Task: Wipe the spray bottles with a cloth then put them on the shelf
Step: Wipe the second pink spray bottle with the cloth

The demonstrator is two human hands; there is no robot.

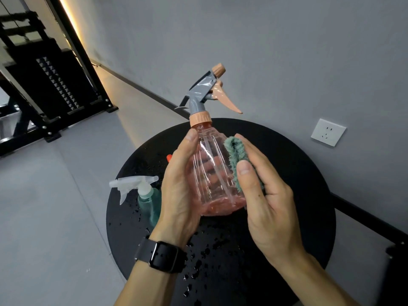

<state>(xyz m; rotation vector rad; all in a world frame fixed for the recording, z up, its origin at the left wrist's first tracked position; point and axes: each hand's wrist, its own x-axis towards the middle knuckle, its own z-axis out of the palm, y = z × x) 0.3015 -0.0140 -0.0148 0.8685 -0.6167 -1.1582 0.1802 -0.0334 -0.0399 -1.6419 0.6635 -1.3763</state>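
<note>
Centre frame, above round black table [287, 155]: left hand [181, 188] wraps pink spray bottle [212, 173] body, upright. Right hand [265, 195] pinches folded green cloth [236, 160] against bottle's side. Bottle looks near-empty: light, thin plastic, likely wet, slippery. Hold at waist, not trigger. Teal spray bottle [148, 199] waits lower left on table.

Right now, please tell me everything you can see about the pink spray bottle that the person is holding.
The pink spray bottle has a clear, ribbed plastic body, a peach collar, a grey spray head, and a peach trigger and nozzle tip. It looks nearly empty, with a thin tube visible inside. It is held roughly upright above the round black table, leaning slightly. The left hand grips its body from the left, and the right hand presses a folded green cloth against its right side.
</note>
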